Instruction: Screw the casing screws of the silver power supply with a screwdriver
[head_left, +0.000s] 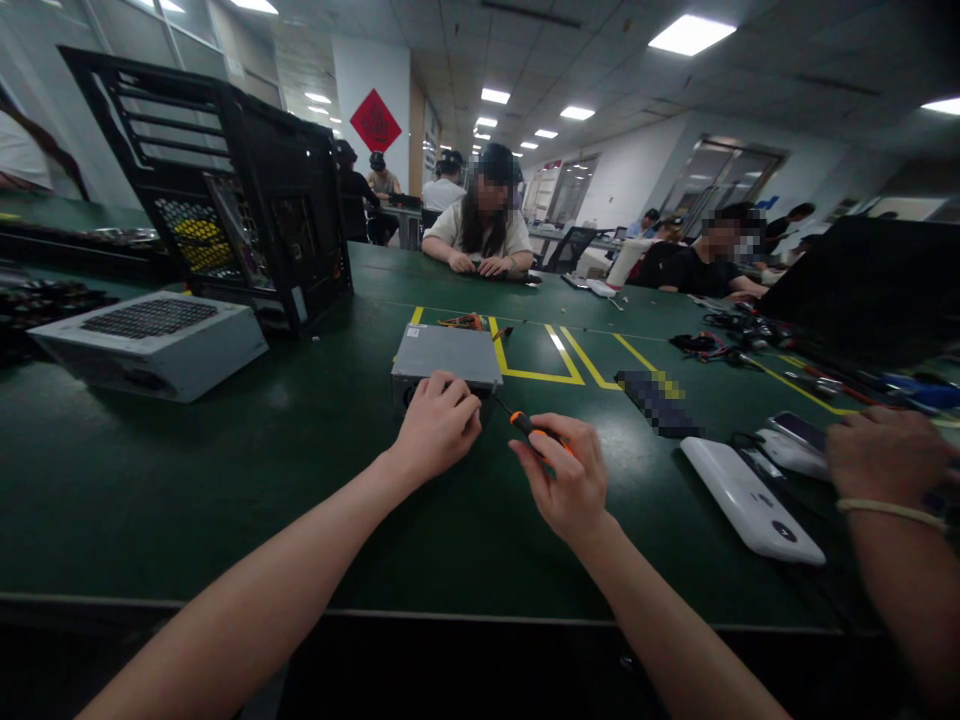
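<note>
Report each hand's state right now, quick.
Left hand: curled against the gray metal box at its front edge; closed grip can't be told.
Right hand: holding the orange-and-black screwdriver.

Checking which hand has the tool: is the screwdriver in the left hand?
No, the right hand holds the screwdriver, while the left hand rests against the gray metal box.

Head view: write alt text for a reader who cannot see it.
The right hand holds an orange-and-black screwdriver, its tip near the right end of a gray metal box that the left hand touches on a green table. To the left are a black computer case and a second gray box; a person sits opposite.
</note>
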